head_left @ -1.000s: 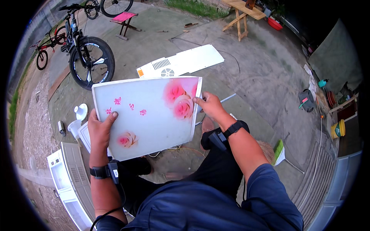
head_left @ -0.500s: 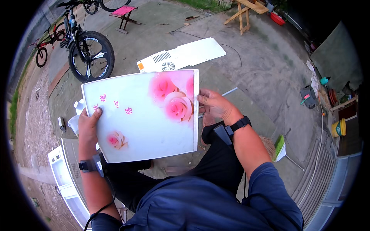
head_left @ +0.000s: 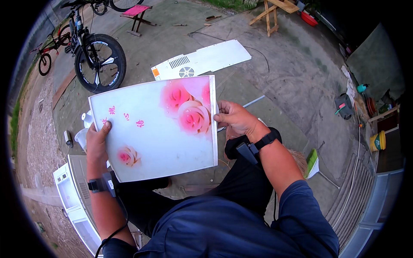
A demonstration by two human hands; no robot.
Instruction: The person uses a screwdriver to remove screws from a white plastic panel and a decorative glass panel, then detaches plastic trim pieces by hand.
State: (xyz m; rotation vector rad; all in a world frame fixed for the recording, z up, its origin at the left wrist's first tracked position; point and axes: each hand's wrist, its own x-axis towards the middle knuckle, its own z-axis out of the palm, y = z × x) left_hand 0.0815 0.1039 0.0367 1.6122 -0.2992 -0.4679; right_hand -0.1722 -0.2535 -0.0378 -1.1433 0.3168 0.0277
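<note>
A white rectangular panel (head_left: 159, 150) printed with pink roses and a few pink characters is held up over my lap. Its left edge is gripped by my left hand (head_left: 98, 138), thumb on the printed face and fingers behind. At the right edge, my right hand (head_left: 236, 117) pinches the narrow white rim between thumb and fingers; the fingertips behind are partly hidden. Beyond the panel's far edge, a white sheet-metal cover (head_left: 206, 59) with vent slots and a round grille lies on the ground.
A white appliance housing (head_left: 77, 202) stands by my left arm, with white plastic parts (head_left: 81, 136) beyond it. Bicycles (head_left: 101, 64) and a pink folding stool (head_left: 137, 17) are at the far left. On the right are a green broom (head_left: 312, 163) and a yellow bucket (head_left: 378, 141).
The panel's right side has shifted a little to the left and turned slightly, my right hand moving with it. My left hand keeps its grip almost in place.
</note>
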